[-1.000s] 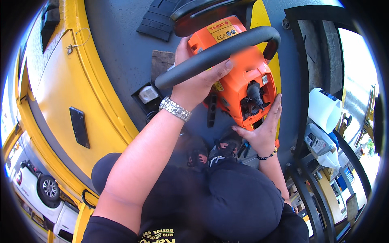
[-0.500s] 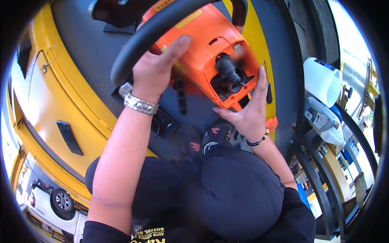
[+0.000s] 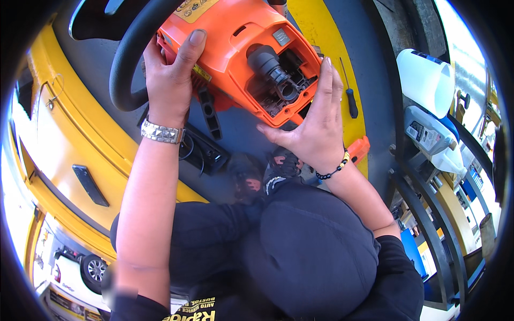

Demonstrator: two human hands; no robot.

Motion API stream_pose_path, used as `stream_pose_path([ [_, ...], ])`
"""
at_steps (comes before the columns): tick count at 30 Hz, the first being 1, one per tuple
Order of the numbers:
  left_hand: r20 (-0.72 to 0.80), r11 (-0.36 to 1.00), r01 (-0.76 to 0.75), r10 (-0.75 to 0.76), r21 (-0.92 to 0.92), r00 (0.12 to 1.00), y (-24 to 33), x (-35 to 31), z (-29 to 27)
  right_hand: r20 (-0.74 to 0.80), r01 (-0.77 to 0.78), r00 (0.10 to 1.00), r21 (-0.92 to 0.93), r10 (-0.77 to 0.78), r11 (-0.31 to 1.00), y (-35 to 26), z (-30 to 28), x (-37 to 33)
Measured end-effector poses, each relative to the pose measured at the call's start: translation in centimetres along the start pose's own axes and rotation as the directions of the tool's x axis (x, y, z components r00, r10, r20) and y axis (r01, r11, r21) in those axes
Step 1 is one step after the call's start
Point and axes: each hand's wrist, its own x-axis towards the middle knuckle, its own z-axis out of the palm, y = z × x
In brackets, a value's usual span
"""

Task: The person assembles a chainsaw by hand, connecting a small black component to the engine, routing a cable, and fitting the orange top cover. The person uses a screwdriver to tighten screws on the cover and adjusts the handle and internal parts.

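Both my hands hold an orange chainsaw (image 3: pixel 219 59) up in front of me, tilted. My left hand (image 3: pixel 170 80) grips its left side beside the curved black handle (image 3: pixel 127 69), thumb on top of the orange housing. My right hand (image 3: pixel 317 120) clasps the opposite end, fingers along the right edge and thumb at the lower corner. Between the hands, that end is uncovered and shows a black ribbed rubber boot (image 3: pixel 265 63) and a round port inside. A black hand guard (image 3: pixel 99 21) sticks out at the upper left. The undersides of the grips are hidden.
A screwdriver (image 3: pixel 350 101) lies on the yellow strip at right, near an orange plastic part (image 3: pixel 358 150). A phone (image 3: pixel 90 184) rests on the yellow surface at left. White plastic containers (image 3: pixel 425 83) stand at far right beside black metal bars (image 3: pixel 423 214).
Both hands have carried the chainsaw left and slightly up. Its uncovered end now faces me more fully, and the screwdriver at right shows more completely.
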Motion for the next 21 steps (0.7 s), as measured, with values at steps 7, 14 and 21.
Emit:
stream_pose_path([
  [7, -0.019, 0.999, 0.007, -0.008, -0.047, 1.0, 0.2, -0.3, 0.6, -0.08, -0.005, 0.997, 0.038, 0.008, 0.999, -0.2, 0.7, -0.9],
  [14, -0.048, 0.993, 0.039, -0.044, -0.109, 0.998, 1.2, -0.1, 0.9, -0.175, 0.082, 0.982, 0.086, -0.066, 0.993, 0.1, 1.5, -1.6],
  [21, 0.019, 0.99, 0.063, -0.061, -0.124, 0.998, 0.3, -0.4, -0.5, -0.152, 0.229, 0.957, -0.122, -0.246, 0.966, -3.5, -1.7, 3.2],
])
